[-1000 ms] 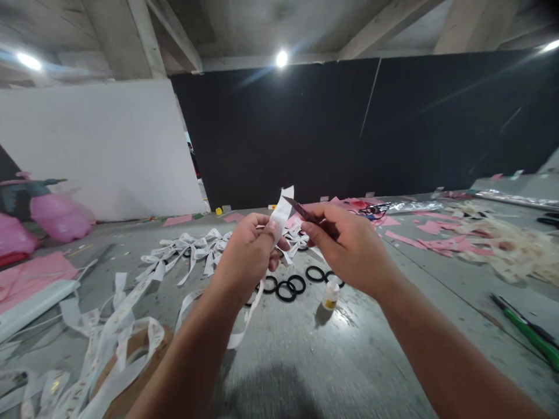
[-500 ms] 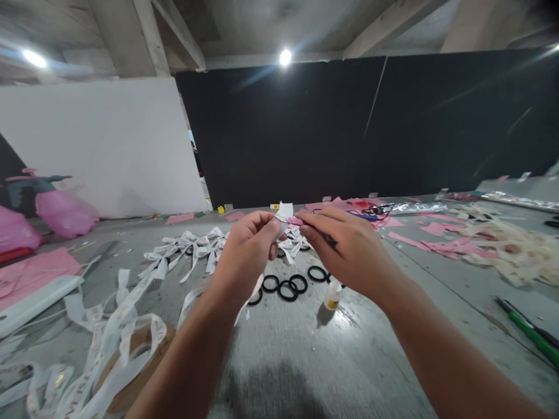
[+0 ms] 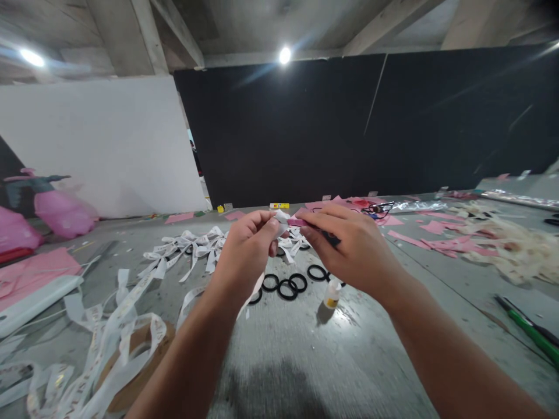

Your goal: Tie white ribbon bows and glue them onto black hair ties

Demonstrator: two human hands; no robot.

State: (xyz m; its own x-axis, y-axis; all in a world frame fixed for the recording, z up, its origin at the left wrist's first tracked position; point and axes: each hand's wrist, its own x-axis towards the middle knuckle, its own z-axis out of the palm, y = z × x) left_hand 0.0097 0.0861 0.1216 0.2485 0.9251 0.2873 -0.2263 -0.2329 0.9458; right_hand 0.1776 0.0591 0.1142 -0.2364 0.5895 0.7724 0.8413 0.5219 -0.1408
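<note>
My left hand [image 3: 250,235] pinches a short piece of white ribbon [image 3: 282,217] between thumb and fingers. Against the ribbon's right side is the tip of a slim pink tool [image 3: 297,222], gripped by my right hand [image 3: 347,241]; its kind is hard to make out because my fingers cover most of it. Below my hands, several black rings [image 3: 287,289] lie on the grey surface. A small white bottle with a yellow label [image 3: 332,294] stands upright below my right hand. Behind my left hand is a heap of white ribbon bows [image 3: 205,244].
Loose printed white ribbon [image 3: 124,308] trails over a brown roll [image 3: 138,364] at the left. Pink spray bottles [image 3: 61,209] stand farther left. At the right lie pink scraps [image 3: 445,238], cream material [image 3: 524,250] and a green-handled tool [image 3: 528,329]. A yellow tube [image 3: 279,205] lies behind.
The ribbon end that stuck up above my fingers is now lower, folded near the pink tool. The pink tool has tilted slightly; both hands stay almost in place.
</note>
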